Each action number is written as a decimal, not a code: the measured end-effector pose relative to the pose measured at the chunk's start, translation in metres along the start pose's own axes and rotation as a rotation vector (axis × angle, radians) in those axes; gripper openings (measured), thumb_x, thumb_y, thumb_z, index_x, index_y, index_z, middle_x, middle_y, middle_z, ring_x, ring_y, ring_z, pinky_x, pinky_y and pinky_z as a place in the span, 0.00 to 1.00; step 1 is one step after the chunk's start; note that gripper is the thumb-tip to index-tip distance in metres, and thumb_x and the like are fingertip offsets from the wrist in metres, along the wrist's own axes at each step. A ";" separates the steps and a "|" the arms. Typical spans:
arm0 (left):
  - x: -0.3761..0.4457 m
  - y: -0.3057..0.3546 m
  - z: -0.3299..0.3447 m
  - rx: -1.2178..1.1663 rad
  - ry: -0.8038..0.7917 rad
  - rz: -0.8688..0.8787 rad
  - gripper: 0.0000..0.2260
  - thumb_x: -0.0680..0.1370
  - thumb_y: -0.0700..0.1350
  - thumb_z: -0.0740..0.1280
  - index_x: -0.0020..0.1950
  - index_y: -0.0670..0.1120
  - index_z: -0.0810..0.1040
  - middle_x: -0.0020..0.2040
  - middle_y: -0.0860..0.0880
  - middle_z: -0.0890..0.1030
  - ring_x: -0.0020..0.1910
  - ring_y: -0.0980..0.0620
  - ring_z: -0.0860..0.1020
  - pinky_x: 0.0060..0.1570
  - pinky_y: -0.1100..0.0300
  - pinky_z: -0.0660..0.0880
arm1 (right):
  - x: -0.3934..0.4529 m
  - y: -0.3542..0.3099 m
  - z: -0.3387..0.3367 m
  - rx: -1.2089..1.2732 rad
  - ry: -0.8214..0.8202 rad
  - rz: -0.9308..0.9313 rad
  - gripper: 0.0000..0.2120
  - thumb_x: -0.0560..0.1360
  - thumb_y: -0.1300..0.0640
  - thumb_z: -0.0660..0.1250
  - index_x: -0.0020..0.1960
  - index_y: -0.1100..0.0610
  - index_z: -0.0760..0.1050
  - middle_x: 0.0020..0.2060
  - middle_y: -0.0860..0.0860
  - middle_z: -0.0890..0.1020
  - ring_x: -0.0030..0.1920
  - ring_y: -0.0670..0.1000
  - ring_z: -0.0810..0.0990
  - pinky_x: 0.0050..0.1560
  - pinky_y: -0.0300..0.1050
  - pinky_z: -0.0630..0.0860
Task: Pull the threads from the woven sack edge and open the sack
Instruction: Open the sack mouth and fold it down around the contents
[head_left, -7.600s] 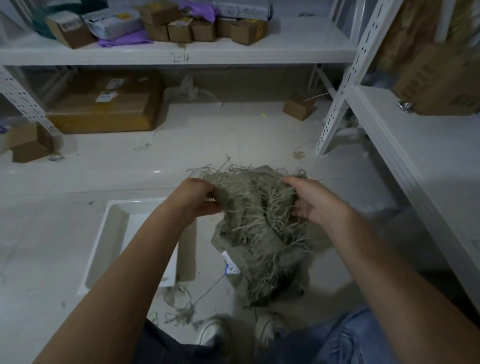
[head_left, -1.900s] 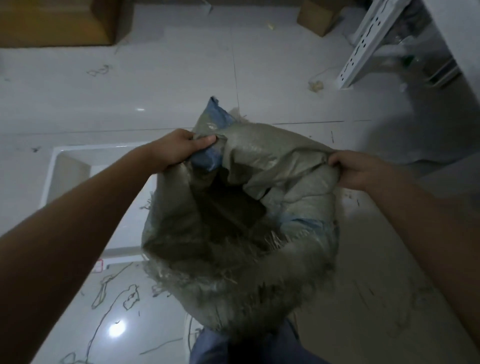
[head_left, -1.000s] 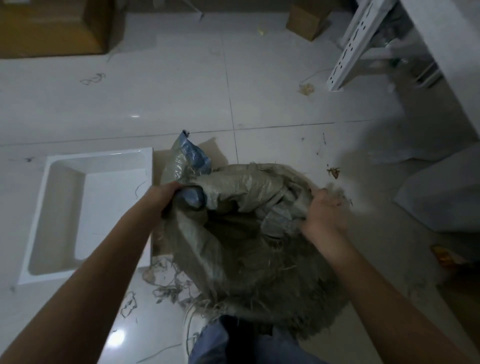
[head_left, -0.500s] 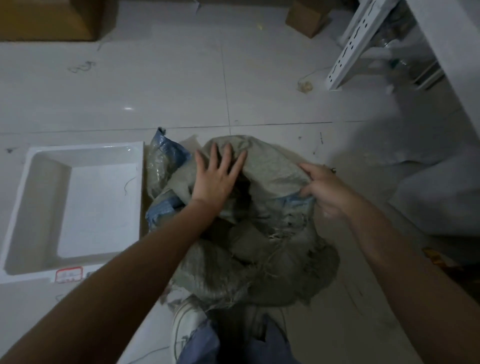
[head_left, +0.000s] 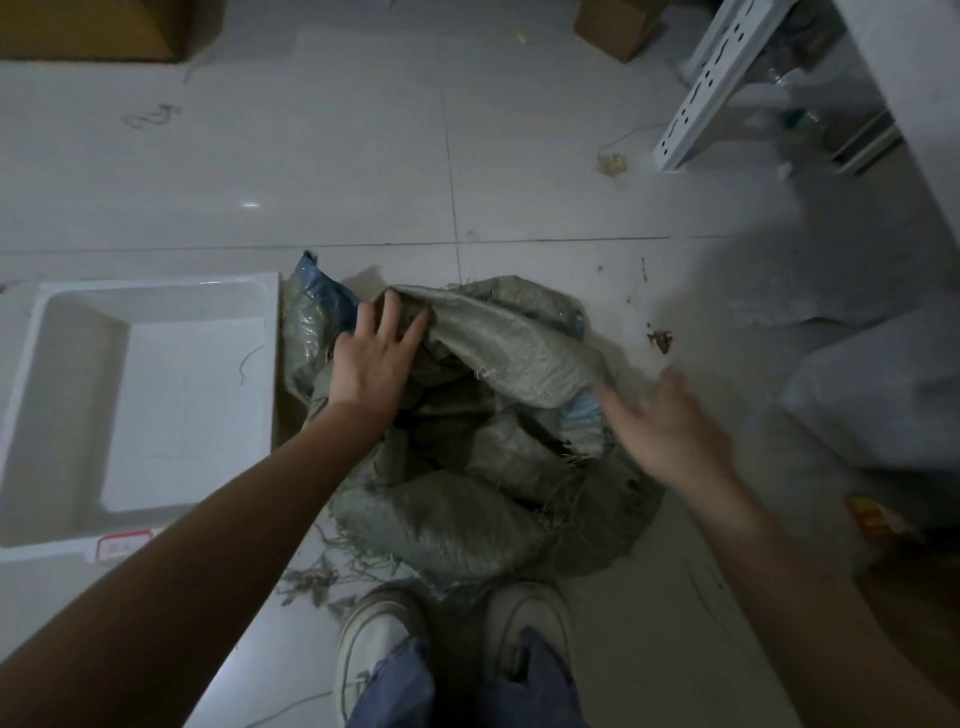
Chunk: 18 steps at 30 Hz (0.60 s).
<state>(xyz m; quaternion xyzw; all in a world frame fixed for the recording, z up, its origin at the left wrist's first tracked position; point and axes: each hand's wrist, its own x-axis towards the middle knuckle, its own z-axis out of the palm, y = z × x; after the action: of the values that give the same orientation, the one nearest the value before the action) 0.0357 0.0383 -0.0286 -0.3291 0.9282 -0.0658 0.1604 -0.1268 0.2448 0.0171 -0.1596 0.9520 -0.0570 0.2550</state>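
Note:
A grey-green woven sack (head_left: 467, 519) lies crumpled on the tiled floor just ahead of my shoes, its mouth gaping and dark inside. Frayed threads (head_left: 332, 561) hang from its near edge and lie loose on the floor. A blue-printed part of the sack (head_left: 327, 296) sticks up at its far left. My left hand (head_left: 371, 361) rests flat on the sack's upper left rim with fingers spread. My right hand (head_left: 670, 431) is blurred at the sack's right side, fingers apart, holding nothing that I can see.
A white rectangular tray (head_left: 156, 291) sits on the floor left of the sack. A white metal shelf post (head_left: 706, 88) stands at the upper right, with cardboard boxes (head_left: 613, 21) beyond. A pale bag (head_left: 883, 395) lies at the right. My two shoes (head_left: 379, 639) are below the sack.
My right hand has let go of the sack's right rim and swung down and right. My left hand has shifted slightly left on the rim. The sack has settled lower and wider on the floor.

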 end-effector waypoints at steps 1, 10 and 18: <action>-0.001 0.002 -0.002 -0.003 -0.005 -0.002 0.42 0.73 0.45 0.69 0.78 0.52 0.44 0.77 0.40 0.49 0.73 0.39 0.58 0.53 0.53 0.75 | -0.007 -0.005 0.012 0.014 -0.092 0.045 0.45 0.70 0.29 0.57 0.72 0.62 0.56 0.66 0.60 0.72 0.63 0.61 0.74 0.59 0.53 0.72; -0.002 -0.014 0.006 0.015 -0.083 -0.059 0.46 0.71 0.46 0.72 0.78 0.51 0.43 0.77 0.40 0.49 0.72 0.39 0.60 0.50 0.55 0.77 | 0.020 0.013 0.069 0.301 -0.043 0.194 0.21 0.72 0.64 0.67 0.64 0.65 0.67 0.60 0.64 0.75 0.58 0.64 0.76 0.55 0.51 0.74; 0.006 -0.017 0.013 -0.173 -0.142 -0.156 0.37 0.73 0.59 0.65 0.77 0.51 0.51 0.76 0.40 0.53 0.73 0.38 0.57 0.63 0.45 0.68 | 0.041 0.057 0.047 1.759 -0.130 0.581 0.04 0.47 0.72 0.65 0.20 0.66 0.75 0.25 0.59 0.78 0.22 0.53 0.81 0.25 0.43 0.80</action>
<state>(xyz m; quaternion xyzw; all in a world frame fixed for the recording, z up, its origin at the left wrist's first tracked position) 0.0453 0.0208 -0.0383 -0.4168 0.8884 0.0256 0.1910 -0.1519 0.2835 -0.0537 0.3332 0.5528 -0.6832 0.3416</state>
